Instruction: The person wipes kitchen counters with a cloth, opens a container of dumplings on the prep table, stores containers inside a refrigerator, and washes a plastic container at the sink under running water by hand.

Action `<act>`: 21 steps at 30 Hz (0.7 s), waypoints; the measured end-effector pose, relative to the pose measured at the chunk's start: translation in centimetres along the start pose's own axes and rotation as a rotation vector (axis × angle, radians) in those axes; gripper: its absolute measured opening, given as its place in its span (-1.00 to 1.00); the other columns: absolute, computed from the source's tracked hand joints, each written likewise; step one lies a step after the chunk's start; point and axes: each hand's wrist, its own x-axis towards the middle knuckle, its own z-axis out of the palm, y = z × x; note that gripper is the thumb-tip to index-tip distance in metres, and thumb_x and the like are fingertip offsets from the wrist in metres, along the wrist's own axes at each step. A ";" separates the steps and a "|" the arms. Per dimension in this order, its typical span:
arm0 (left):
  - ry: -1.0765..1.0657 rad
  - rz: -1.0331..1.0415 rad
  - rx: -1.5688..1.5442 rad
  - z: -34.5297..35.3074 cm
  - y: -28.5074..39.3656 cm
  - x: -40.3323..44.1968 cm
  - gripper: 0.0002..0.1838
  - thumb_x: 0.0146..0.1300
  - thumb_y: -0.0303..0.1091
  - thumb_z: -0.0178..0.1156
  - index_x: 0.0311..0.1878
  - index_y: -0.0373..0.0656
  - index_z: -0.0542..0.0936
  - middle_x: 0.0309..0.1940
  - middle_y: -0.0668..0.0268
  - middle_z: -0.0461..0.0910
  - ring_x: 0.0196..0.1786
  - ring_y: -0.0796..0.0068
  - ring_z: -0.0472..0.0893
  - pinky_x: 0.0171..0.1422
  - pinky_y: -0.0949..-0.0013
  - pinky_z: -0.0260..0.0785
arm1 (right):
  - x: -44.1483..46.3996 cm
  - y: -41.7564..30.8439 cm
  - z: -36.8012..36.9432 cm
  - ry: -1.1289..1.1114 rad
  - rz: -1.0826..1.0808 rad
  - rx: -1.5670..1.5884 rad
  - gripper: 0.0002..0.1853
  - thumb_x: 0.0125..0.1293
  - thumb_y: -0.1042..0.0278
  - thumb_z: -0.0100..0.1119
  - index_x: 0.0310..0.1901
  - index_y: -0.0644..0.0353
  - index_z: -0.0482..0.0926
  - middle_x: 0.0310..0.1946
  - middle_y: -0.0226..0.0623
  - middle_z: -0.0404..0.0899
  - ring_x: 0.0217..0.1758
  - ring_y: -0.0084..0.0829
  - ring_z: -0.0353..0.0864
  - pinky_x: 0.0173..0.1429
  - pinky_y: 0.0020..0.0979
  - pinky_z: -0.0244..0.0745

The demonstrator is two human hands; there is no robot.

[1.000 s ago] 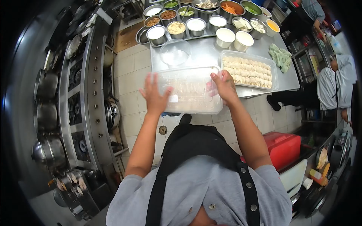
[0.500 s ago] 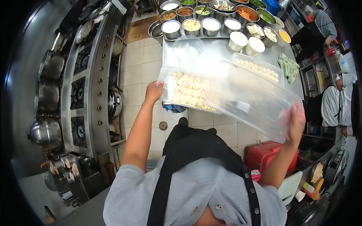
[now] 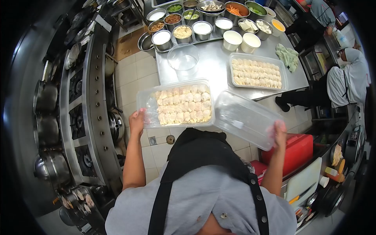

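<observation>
My left hand (image 3: 136,122) is closed on the left end of a clear plastic container (image 3: 148,102). Rows of pale dumplings (image 3: 184,105) lie inside it, and its left part is bare. This container sits out past the front edge of the steel table (image 3: 211,66). In my right hand (image 3: 279,135) is the far end of a clear plastic lid (image 3: 244,119), tilted down to the right. The lid's left end comes close to the container's right side; whether they touch I cannot tell.
A second container (image 3: 285,80) of dumplings stands on the table, near a green cloth (image 3: 288,56). A clear round tub (image 3: 182,58) and several ingredient pots (image 3: 183,34) are farther back. Stoves (image 3: 90,113) line the left; a person (image 3: 346,80) works at right, above a red box (image 3: 293,150).
The container in my left hand has moved left and toward me. The lid has come down and off to the right, no longer overlapping the containers. My view has shifted.
</observation>
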 end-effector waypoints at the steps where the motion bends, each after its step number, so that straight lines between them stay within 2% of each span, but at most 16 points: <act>1: -0.031 0.007 -0.006 0.4 0.9 0.1 -0.72 0.39 -0.24 0.17 -0.22 -0.32 0.63 -0.50 0.37 0.56 -0.49 0.60 0.50 -0.47 0.46 0.37 | 1.1 1.3 2.6 -0.047 -0.007 0.058 -0.76 0.37 0.16 0.21 -0.14 0.11 0.44 -0.44 -0.42 0.54 -0.46 -0.55 0.57 -0.54 -0.52 0.44; 2: -0.060 0.012 -0.010 0.8 1.4 0.4 -0.72 0.39 -0.24 0.17 -0.23 -0.32 0.63 -0.50 0.37 0.56 -0.48 0.61 0.50 -0.46 0.46 0.37 | 2.4 2.9 5.4 -0.096 -0.011 0.116 -0.75 0.35 0.16 0.23 -0.15 0.09 0.42 -0.47 -0.39 0.54 -0.50 -0.54 0.57 -0.61 -0.51 0.43; 6: -0.142 0.130 0.122 4.1 1.8 3.4 -0.68 0.39 -0.20 0.17 -0.24 -0.34 0.64 -0.51 0.35 0.56 -0.53 0.58 0.48 -0.46 0.43 0.38 | 4.6 4.0 17.7 -0.098 0.067 0.138 -0.76 0.39 0.14 0.18 -0.16 0.13 0.46 -0.44 -0.40 0.54 -0.49 -0.52 0.57 -0.56 -0.45 0.46; 9: -0.137 0.163 0.219 6.3 2.9 4.7 -0.66 0.36 -0.22 0.19 -0.32 -0.37 0.64 -0.53 0.34 0.57 -0.49 0.61 0.47 -0.40 0.39 0.36 | 6.8 4.4 21.5 -0.100 0.125 -0.044 -0.67 0.43 0.03 0.08 -0.10 0.17 0.49 -0.39 -0.42 0.53 -0.37 -0.50 0.58 -0.40 -0.43 0.49; 12: -0.113 0.228 0.329 7.2 3.1 5.8 -0.65 0.35 -0.20 0.20 -0.31 -0.38 0.64 -0.53 0.30 0.61 -0.47 0.59 0.50 -0.34 0.38 0.39 | 5.1 1.4 22.0 -0.084 0.160 -0.158 -0.51 0.44 -0.10 0.00 0.05 0.23 0.50 -0.21 -0.32 0.56 -0.20 -0.51 0.55 -0.24 -0.40 0.47; 14: -0.108 0.252 0.284 7.6 2.4 6.5 -0.65 0.33 -0.19 0.21 -0.28 -0.37 0.65 -0.52 0.24 0.64 -0.46 0.55 0.52 -0.30 0.37 0.41 | 3.3 0.2 21.8 0.012 -0.165 -0.648 -0.44 0.45 -0.10 -0.04 0.13 0.29 0.49 -0.06 -0.09 0.53 0.03 -0.27 0.51 0.05 -0.27 0.40; 15: -0.097 0.298 0.413 7.8 2.8 6.8 -0.67 0.32 -0.17 0.22 -0.26 -0.33 0.66 -0.56 0.31 0.60 -0.50 0.51 0.54 -0.36 0.37 0.38 | 2.8 0.1 21.9 0.063 -0.337 -0.884 -0.41 0.45 -0.10 -0.06 0.18 0.33 0.48 0.01 0.03 0.52 0.15 -0.14 0.49 0.20 -0.20 0.37; 18: -0.076 0.247 0.622 8.9 4.4 6.7 -0.67 0.30 -0.14 0.21 -0.21 -0.26 0.68 -0.42 0.11 0.67 -0.36 0.23 0.65 -0.19 0.26 0.46 | 3.7 1.2 22.1 -0.277 -0.127 -0.411 -0.36 0.44 -0.10 -0.05 0.28 0.33 0.37 0.20 0.14 0.36 0.25 0.01 0.36 0.34 -0.15 0.21; 19: -0.081 0.314 0.779 9.1 5.0 6.5 -0.64 0.28 -0.11 0.20 -0.10 -0.24 0.66 -0.19 0.00 0.64 -0.15 0.01 0.63 0.00 0.17 0.46 | 3.7 1.3 22.2 -0.294 -0.182 -0.423 -0.35 0.43 -0.08 -0.04 0.30 0.33 0.34 0.19 0.13 0.37 0.25 0.00 0.37 0.33 -0.16 0.23; 21: -0.060 0.376 0.781 9.4 5.1 6.5 -0.63 0.28 -0.12 0.20 -0.03 -0.23 0.64 -0.09 0.02 0.59 -0.05 0.03 0.60 0.06 0.17 0.44 | 2.8 0.5 22.9 -0.331 -0.294 -0.445 -0.34 0.42 -0.06 -0.02 0.34 0.33 0.28 0.17 0.11 0.38 0.23 -0.02 0.38 0.31 -0.18 0.27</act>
